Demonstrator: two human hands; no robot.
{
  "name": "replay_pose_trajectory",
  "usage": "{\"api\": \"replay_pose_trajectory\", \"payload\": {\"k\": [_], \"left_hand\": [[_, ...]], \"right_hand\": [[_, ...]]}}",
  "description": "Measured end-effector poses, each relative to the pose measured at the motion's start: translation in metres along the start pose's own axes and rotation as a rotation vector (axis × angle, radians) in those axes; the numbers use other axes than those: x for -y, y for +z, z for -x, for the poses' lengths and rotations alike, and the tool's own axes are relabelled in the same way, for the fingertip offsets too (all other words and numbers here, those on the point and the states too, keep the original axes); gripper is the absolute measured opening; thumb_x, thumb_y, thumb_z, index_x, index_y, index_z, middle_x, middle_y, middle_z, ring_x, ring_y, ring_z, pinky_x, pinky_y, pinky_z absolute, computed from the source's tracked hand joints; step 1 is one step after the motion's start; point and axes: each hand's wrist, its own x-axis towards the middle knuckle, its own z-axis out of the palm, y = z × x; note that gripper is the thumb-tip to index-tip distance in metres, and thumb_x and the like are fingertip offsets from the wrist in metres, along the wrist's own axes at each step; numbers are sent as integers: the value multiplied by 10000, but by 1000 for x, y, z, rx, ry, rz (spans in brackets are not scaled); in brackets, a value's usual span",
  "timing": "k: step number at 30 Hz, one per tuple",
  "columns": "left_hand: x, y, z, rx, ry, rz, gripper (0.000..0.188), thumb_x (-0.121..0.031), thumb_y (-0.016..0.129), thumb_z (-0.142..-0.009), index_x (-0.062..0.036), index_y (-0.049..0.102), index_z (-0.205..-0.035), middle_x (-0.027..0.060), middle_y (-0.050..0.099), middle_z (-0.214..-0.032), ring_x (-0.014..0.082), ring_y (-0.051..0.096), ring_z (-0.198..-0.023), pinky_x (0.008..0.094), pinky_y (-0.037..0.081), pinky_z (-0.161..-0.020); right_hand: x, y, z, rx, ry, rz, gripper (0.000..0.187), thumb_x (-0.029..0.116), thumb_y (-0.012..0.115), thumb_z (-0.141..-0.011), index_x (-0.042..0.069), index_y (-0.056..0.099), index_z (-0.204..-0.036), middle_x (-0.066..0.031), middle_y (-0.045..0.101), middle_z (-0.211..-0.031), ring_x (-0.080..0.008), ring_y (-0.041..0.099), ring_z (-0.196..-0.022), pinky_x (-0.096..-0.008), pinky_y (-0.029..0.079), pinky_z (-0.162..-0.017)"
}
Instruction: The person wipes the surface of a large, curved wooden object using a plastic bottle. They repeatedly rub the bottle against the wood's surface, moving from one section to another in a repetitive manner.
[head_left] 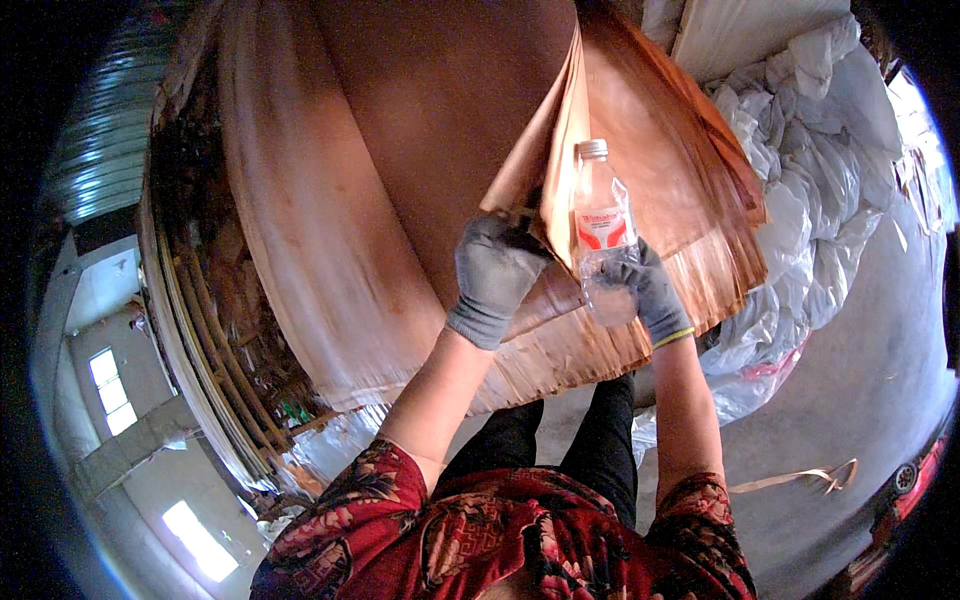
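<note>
Both my hands wear grey knit gloves. My left hand (pixel 497 268) is closed on the lifted edge of a thin brown wood veneer sheet (pixel 532 140), which folds back over the stack of veneer sheets (pixel 290 200). In my right hand (pixel 650 290) is a clear plastic bottle (pixel 603 190) with a white cap and a red and white label. My fingers wrap round its lower part. The bottle points away from me and lies over the veneer beside the folded edge. The left fingertips are partly hidden by the sheet.
Crumpled clear plastic sheeting (pixel 810 190) is heaped to the right of the stack. A strip of tan material (pixel 800 478) lies on the grey floor (pixel 800 530). Stacked boards (pixel 215 360) rise at the left. A red wheeled object (pixel 915 480) stands at the far right.
</note>
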Motion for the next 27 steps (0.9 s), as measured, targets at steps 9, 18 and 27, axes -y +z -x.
{"api": "replay_pose_trajectory", "payload": {"k": [9,18,27], "left_hand": [[-30,-5,-1,44,-217,111,452,-324,520,-854,7,461,-1156,104,544,-1093,224,533,-980,343,398,-887],[-54,2,-5,19,-468,739,514,-408,517,-845,-23,463,-1181,109,530,-1137,229,501,-1058,397,400,-897],[-52,3,-10,-9,-570,906,479,-379,529,-840,-46,463,-1178,102,534,-1115,218,522,-1017,375,425,-876]], "right_hand": [[3,14,3,-22,-1,58,432,114,726,-687,7,522,-1052,-43,606,-902,-129,581,-750,-258,491,-659],[7,23,5,-58,41,-5,449,85,724,-678,0,523,-1070,-59,611,-929,-151,590,-776,-268,498,-661],[-7,15,5,-54,-29,-31,408,88,714,-693,12,518,-1043,-46,607,-915,-144,587,-764,-264,495,-643]]}}
